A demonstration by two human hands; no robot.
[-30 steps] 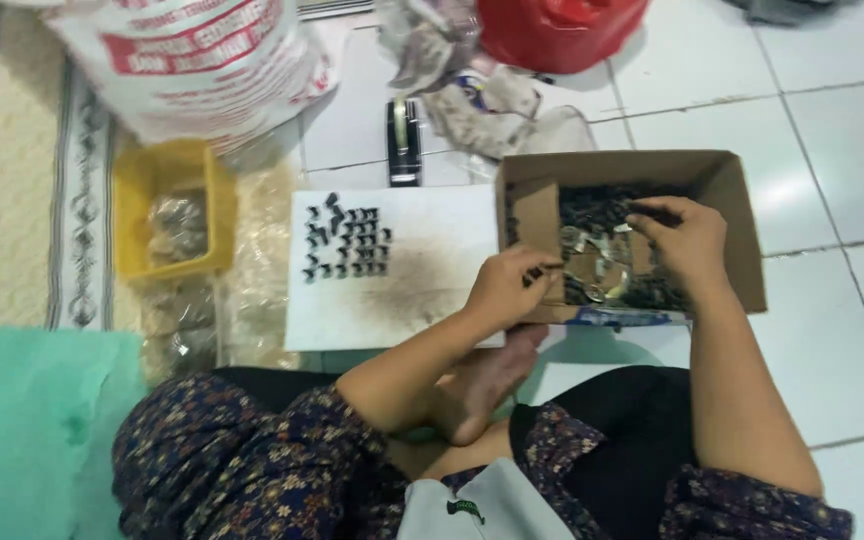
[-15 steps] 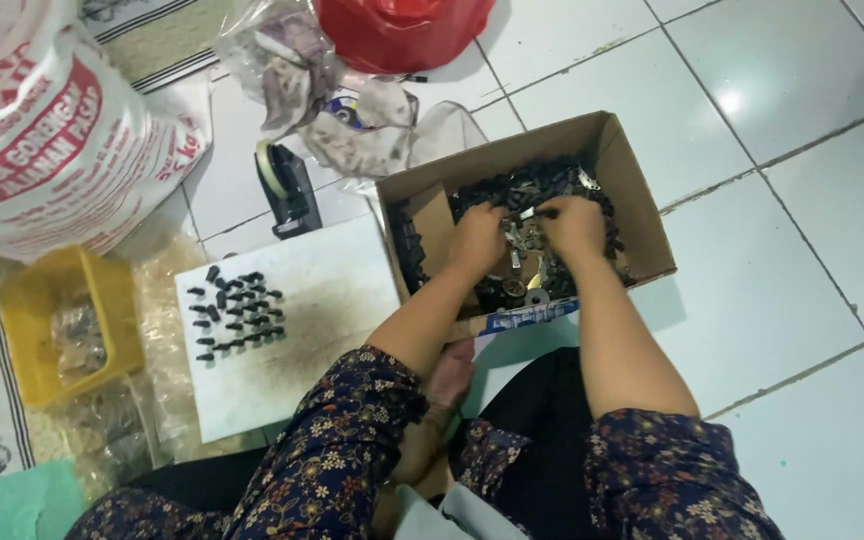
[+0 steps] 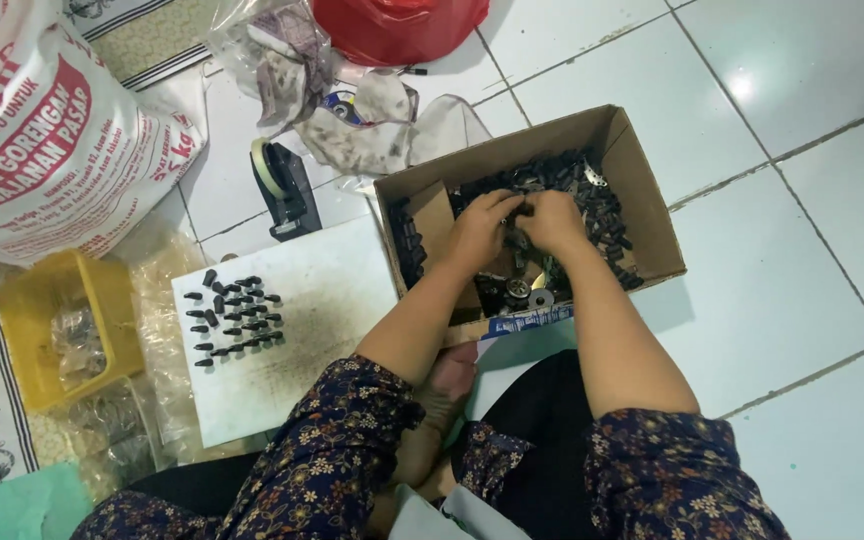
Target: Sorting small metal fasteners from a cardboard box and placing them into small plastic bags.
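An open cardboard box (image 3: 642,190) on the tiled floor holds a heap of small black parts (image 3: 592,195) and some silver washers (image 3: 530,293). Both hands are down inside it, side by side. My left hand (image 3: 484,228) has its fingers curled among the black parts, and my right hand (image 3: 552,220) is bent over the same spot. Whether either hand grips a piece is hidden by the fingers. To the left, a white board (image 3: 327,320) carries rows of small black pieces (image 3: 235,318).
A yellow tray (image 3: 27,330) with bagged parts sits far left, clear plastic bags beside it. A large printed sack (image 3: 42,130), a black tape dispenser (image 3: 282,185), dirty rags (image 3: 372,110) and a red bag (image 3: 397,25) lie behind. White tiles stretch to the right.
The view has swung, so the box now sits more to the centre. Both hands moved from the box's near left corner deeper into the heap of black parts, close together.
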